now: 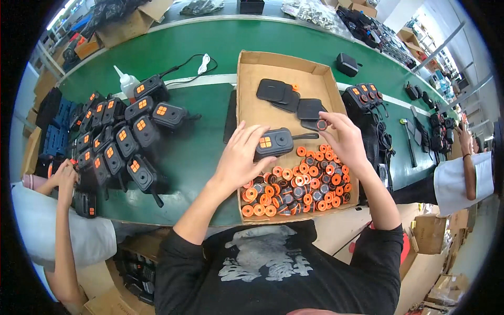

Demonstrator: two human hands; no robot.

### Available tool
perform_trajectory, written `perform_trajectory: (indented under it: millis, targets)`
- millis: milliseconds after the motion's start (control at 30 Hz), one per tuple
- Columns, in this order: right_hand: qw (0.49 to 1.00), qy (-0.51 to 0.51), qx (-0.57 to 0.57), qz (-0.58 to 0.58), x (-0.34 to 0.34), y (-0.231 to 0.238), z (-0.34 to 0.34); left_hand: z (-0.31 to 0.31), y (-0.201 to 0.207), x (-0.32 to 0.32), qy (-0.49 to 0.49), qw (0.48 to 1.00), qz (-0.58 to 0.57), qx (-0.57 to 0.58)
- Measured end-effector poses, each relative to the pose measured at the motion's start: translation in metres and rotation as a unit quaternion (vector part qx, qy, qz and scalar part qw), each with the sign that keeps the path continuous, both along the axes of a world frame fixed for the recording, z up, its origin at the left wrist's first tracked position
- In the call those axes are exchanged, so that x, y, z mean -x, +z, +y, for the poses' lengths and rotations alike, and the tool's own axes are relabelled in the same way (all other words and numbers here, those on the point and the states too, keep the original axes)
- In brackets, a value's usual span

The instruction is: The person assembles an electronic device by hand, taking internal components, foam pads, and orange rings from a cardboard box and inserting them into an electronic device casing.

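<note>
My left hand (240, 157) is wrapped round a small black device (278, 143) with four orange buttons, a round dial-like part and a wrist strap. It is held over a shallow cardboard tray (244, 79). My right hand (344, 137) pinches a small round knob (322, 125), dark with a reddish rim, between thumb and finger, to the right of the device and apart from it. Beneath both hands many orange and black round knobs (299, 181) fill the near part of the tray. Several flat black pads (274, 90) lie in its far part.
To the left, many similar black devices (126, 140) crowd the green table (210, 42), near a white squeeze bottle (126, 83) and a cable (205, 64). More devices (362, 97) stand right of the tray. Co-workers' hands (64, 176) work at the left and far right.
</note>
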State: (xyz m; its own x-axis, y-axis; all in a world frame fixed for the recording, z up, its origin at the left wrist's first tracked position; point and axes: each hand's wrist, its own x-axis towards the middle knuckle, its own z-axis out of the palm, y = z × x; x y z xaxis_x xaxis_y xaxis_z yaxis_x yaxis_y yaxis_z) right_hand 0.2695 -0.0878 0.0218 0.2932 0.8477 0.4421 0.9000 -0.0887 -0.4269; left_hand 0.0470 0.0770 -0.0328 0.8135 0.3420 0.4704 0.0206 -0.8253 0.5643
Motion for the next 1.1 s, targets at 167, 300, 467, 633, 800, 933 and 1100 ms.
perform_trajectory:
  millis: [167, 300, 467, 633, 800, 933, 1100]
  targets:
    - [0.994, 0.105, -0.002, 0.042, 0.031, 0.023, 0.013, 0.002, 0.0, 0.002, -0.023, 1.0, 0.013, 0.003]
    - [0.986, 0.157, 0.024, 0.048, 0.047, 0.015, 0.024, 0.003, 0.0, 0.001, -0.036, 0.999, 0.01, 0.003]
    - [0.981, 0.174, 0.058, 0.06, 0.049, 0.007, 0.03, 0.005, -0.003, 0.0, -0.043, 0.999, 0.014, 0.008]
    - [0.981, 0.166, 0.053, 0.081, 0.043, 0.002, 0.03, 0.004, -0.005, 0.0, -0.041, 0.999, 0.004, 0.001]
    - [0.977, 0.179, 0.046, 0.105, 0.038, -0.003, 0.029, 0.004, -0.002, 0.0, -0.039, 0.999, 0.008, 0.001]
    - [0.976, 0.177, 0.059, 0.115, 0.037, -0.003, 0.029, 0.003, -0.004, 0.0, -0.034, 0.999, 0.007, -0.001]
    - [0.973, 0.172, 0.075, 0.136, 0.038, -0.001, 0.03, 0.002, -0.002, 0.001, -0.035, 0.999, 0.01, -0.001]
